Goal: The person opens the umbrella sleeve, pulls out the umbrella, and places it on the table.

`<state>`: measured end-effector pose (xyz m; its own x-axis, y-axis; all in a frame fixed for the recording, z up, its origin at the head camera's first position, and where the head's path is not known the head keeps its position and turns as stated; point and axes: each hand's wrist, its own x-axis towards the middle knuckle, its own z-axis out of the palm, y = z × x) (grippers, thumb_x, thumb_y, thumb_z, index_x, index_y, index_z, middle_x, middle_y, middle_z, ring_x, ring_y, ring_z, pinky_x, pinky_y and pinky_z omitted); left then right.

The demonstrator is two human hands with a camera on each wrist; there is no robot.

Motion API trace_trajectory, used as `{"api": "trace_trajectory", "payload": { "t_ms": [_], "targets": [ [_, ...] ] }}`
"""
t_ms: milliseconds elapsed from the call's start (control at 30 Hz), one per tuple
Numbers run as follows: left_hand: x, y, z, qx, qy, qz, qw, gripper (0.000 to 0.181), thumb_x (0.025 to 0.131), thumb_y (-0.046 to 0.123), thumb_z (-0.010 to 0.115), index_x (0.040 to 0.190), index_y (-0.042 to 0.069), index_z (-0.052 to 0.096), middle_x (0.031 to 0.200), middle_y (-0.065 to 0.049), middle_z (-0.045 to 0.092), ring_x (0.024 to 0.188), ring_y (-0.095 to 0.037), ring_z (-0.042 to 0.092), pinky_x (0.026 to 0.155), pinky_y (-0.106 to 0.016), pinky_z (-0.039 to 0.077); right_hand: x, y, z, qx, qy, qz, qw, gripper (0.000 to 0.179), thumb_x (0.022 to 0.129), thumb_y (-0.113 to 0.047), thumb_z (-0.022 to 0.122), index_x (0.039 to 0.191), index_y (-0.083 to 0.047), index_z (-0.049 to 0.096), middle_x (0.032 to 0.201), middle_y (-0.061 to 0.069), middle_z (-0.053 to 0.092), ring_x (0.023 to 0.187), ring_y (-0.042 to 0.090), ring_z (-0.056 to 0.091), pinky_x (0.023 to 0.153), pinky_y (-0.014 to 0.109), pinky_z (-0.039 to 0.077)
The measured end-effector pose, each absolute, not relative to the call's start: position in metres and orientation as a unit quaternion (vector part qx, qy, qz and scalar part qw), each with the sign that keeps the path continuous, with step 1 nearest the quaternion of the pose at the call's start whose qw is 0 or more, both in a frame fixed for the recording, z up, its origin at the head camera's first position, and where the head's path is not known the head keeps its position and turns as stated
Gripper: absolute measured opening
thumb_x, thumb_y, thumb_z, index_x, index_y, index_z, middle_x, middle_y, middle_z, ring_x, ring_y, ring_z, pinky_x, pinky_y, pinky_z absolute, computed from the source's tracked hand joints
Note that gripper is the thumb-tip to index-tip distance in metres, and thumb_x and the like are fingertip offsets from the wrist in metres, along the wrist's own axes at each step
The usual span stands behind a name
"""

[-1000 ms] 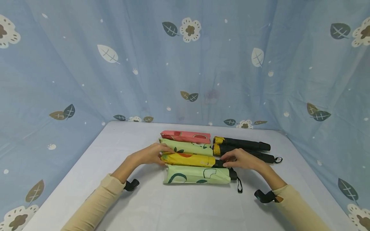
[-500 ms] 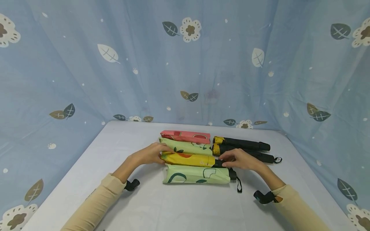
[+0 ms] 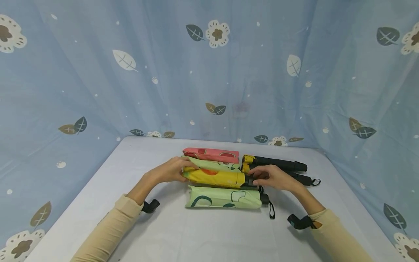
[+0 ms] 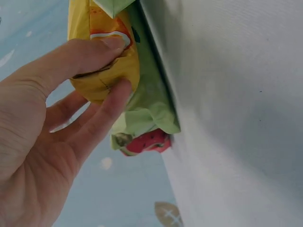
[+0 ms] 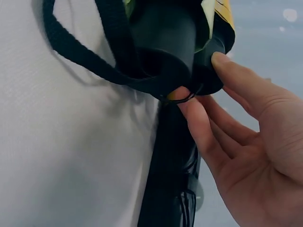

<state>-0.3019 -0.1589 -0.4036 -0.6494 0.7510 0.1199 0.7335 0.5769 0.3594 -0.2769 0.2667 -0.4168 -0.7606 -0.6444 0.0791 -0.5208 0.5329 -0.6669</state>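
Observation:
A folded yellow umbrella (image 3: 219, 178) with a fruit print lies crosswise between my hands, a little raised over its row. My left hand (image 3: 168, 170) pinches its fabric end between thumb and fingers, plainly seen in the left wrist view. My right hand (image 3: 271, 177) pinches the black handle (image 5: 206, 68) at the other end. Just in front is a folded light-green umbrella (image 3: 226, 198), its dark wrist strap (image 5: 78, 54) looping large in the right wrist view. Behind the yellow one, another light-green umbrella (image 3: 209, 164) is partly covered.
A red watermelon-print umbrella (image 3: 212, 154) lies at the back of the row. To the right are two black-and-yellow umbrellas, one farther back (image 3: 278, 163) and one nearer (image 3: 302, 179), partly behind my right hand. A blue patterned curtain (image 3: 163, 91) surrounds the white table (image 3: 203, 236).
Both hands have raised the yellow umbrella slightly and shifted it back, widening the gap to the front green umbrella. It now covers more of the green one behind.

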Motion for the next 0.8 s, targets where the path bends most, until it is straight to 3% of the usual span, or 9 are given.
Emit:
{"api": "trace_trajectory", "payload": {
  "t_ms": [167,333,467,800],
  "targets": [
    [-0.301,-0.157,-0.401,0.417,0.891,0.178,0.000,0.058,0.076,0.014,0.082,0.131,0.016,0.064,0.117,-0.003,0.061,0.097,-0.014,0.053,0.085,-0.034,0.051,-0.281,0.271,-0.420,-0.320,0.864,-0.378,0.090,0.047,0.092,-0.021,0.069,0.134,-0.002,0.057,0.112,0.016,0.069,0.088,0.023,0.070,0.070,0.031,0.058],
    [-0.302,-0.154,-0.400,0.408,0.898,0.166,-0.013,0.062,0.073,0.012,0.080,0.133,0.011,0.062,0.107,-0.001,0.056,0.090,-0.012,0.046,0.077,-0.027,0.045,-0.282,0.273,-0.421,-0.302,0.866,-0.390,0.083,0.052,0.092,-0.026,0.069,0.136,-0.003,0.055,0.117,0.017,0.066,0.090,0.019,0.070,0.073,0.028,0.058],
    [-0.304,-0.152,-0.399,0.403,0.899,0.171,-0.014,0.059,0.072,0.012,0.080,0.129,0.010,0.064,0.105,0.000,0.055,0.091,-0.012,0.045,0.079,-0.027,0.045,-0.281,0.273,-0.418,-0.297,0.867,-0.394,0.071,0.053,0.091,-0.026,0.070,0.136,-0.002,0.056,0.118,0.017,0.066,0.087,0.019,0.071,0.074,0.025,0.057],
    [-0.306,-0.149,-0.393,0.388,0.900,0.200,-0.017,0.053,0.071,0.008,0.079,0.121,0.013,0.061,0.121,-0.001,0.055,0.103,-0.016,0.050,0.093,-0.037,0.048,-0.278,0.275,-0.407,-0.318,0.861,-0.390,0.070,0.040,0.093,-0.023,0.068,0.129,-0.007,0.063,0.118,0.013,0.064,0.087,0.021,0.070,0.080,0.025,0.056]
  ]
}}
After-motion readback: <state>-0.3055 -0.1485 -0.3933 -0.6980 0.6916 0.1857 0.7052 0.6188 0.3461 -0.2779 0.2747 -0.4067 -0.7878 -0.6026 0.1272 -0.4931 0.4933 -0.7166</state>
